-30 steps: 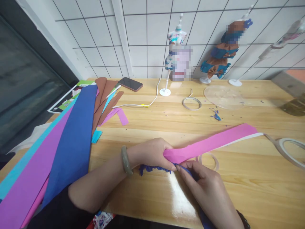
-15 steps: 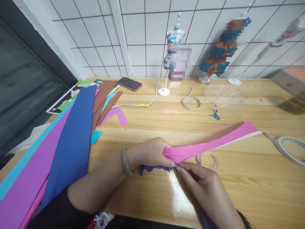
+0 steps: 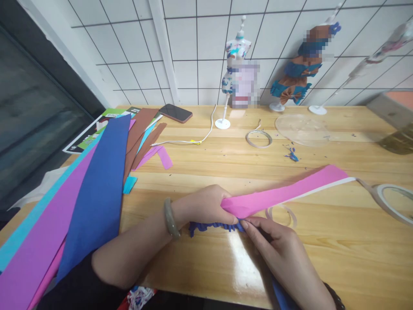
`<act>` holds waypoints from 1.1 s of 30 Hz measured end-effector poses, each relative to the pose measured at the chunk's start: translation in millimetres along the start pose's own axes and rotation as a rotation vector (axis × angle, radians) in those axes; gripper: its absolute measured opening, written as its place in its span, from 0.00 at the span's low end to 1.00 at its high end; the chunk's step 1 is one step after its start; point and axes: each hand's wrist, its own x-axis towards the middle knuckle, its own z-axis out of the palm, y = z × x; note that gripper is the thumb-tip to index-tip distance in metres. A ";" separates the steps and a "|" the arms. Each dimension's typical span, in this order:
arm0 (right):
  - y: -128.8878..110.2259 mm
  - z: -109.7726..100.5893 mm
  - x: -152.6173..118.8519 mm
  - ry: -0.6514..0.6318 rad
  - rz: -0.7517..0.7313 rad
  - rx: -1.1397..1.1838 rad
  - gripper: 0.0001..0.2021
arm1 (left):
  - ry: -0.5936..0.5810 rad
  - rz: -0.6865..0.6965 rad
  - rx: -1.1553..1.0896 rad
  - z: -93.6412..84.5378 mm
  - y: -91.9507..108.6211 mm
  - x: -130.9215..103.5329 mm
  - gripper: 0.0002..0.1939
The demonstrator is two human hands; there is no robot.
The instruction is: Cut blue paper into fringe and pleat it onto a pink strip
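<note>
My left hand [image 3: 211,206] is closed on the near end of a pink paper strip [image 3: 284,193], its thumb pressing at the strip's lower edge. White tape [image 3: 325,187] runs along that strip's edge to a tape roll [image 3: 380,198] at the right. Gathered blue paper [image 3: 214,226] shows below my left hand. Just right of it, my right hand [image 3: 274,241] pinches the same blue paper between thumb and fingertips. The blue strip's loose end [image 3: 280,295] hangs below my right hand. Under the pink strip lies a pale ring [image 3: 292,217].
Long blue [image 3: 100,185], purple and turquoise paper strips lie at the left. Behind are a phone [image 3: 176,113], a white cable [image 3: 183,142], a small mannequin [image 3: 237,49], a dressed one [image 3: 290,79], a tape ring [image 3: 259,139] and a clear disc [image 3: 303,129].
My right hand has shifted slightly right, and more gathered blue paper shows between the hands. The far end of the pink strip has tilted a little.
</note>
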 end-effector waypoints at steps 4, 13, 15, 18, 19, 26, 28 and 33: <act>-2.3 -0.4 -2.2 0.064 -0.021 -0.058 0.13 | 0.002 0.001 0.005 1.0 -4.5 2.1 0.08; -2.4 -0.4 -1.9 0.092 -0.051 -0.085 0.11 | -0.004 -0.021 0.002 0.3 -5.6 1.8 0.10; -2.2 -0.3 -1.3 0.078 -0.037 -0.074 0.12 | -0.002 -0.035 -0.001 0.1 -5.1 1.2 0.11; -1.8 -0.7 -0.4 0.052 -0.008 -0.064 0.12 | 0.006 -0.033 0.026 0.0 -4.4 1.1 0.11; -1.7 -1.0 -0.1 0.046 -0.001 -0.064 0.13 | 0.007 -0.026 0.034 -0.1 -4.2 1.2 0.11; -2.0 -2.2 1.2 0.022 -0.006 -0.061 0.14 | 0.016 0.066 0.038 -2.2 -0.9 1.8 0.10; -1.9 -2.3 1.5 0.020 -0.007 -0.049 0.14 | 0.000 0.061 0.047 -2.9 -0.3 1.2 0.09; -2.2 -2.3 2.1 0.011 -0.004 -0.024 0.13 | -0.083 0.051 0.013 -3.5 1.1 -0.7 0.11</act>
